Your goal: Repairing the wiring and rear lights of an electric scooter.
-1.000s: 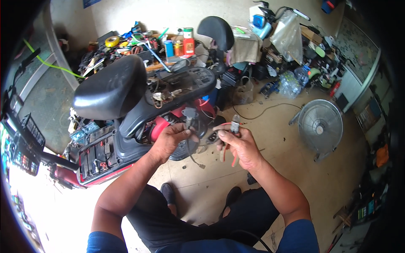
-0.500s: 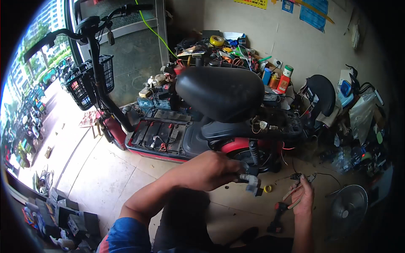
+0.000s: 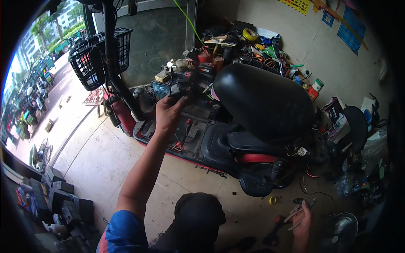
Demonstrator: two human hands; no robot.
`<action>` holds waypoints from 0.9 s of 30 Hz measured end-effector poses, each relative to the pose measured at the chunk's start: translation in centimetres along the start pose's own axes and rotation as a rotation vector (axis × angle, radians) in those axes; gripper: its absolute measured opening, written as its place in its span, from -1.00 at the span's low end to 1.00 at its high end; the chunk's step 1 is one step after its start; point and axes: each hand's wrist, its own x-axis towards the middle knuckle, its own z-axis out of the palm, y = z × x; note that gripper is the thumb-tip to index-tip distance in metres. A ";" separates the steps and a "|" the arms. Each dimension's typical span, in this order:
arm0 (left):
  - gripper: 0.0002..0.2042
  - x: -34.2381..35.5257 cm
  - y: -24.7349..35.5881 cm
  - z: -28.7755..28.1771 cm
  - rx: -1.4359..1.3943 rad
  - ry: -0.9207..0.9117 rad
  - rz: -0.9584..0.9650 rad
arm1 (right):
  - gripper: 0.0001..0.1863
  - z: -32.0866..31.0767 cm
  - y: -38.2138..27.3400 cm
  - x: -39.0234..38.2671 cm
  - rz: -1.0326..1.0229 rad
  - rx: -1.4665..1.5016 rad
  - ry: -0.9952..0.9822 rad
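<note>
My left hand (image 3: 170, 110) is raised over the footboard of a red and black electric scooter (image 3: 219, 145). Its fingers close round a dark grey blocky piece (image 3: 179, 90), whose kind I cannot make out. At the lower right, my right hand (image 3: 303, 219) grips pliers (image 3: 294, 216) with pale handles, low over the floor. A small black piece (image 3: 298, 201) shows by its fingertips; whether it is held or lies behind is unclear. Batteries with red-capped leads (image 3: 179, 145) lie in the scooter's uncovered footboard, below my left hand.
A cordless drill (image 3: 275, 231) and a yellow tape roll (image 3: 273, 200) lie on the floor near my right hand, beside a round metal fan (image 3: 341, 230). Tools crowd a bench (image 3: 249, 46) behind the scooter's black seat (image 3: 265, 101). Old batteries (image 3: 78, 213) are piled at the lower left.
My left hand has swung from beside the rear wheel up and left, over the footboard, still gripping a greyish piece. My right hand keeps the pliers, a little lower. The view has shifted left.
</note>
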 end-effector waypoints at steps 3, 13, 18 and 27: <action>-0.81 2.4 -3.7 4.4 -0.162 -0.022 -0.046 | -0.82 -1.1 0.4 -0.8 -0.007 -0.050 0.047; -0.78 8.3 -18.5 10.7 0.073 -0.182 -0.210 | -0.63 -3.3 3.5 0.7 0.064 -0.455 0.208; -0.70 12.1 -28.7 10.5 0.594 -0.308 -0.136 | -0.56 1.4 3.1 1.3 -0.048 -1.037 0.248; -0.77 9.5 -20.5 9.8 0.795 -0.044 0.058 | -0.58 3.6 3.1 1.1 0.174 -0.649 0.245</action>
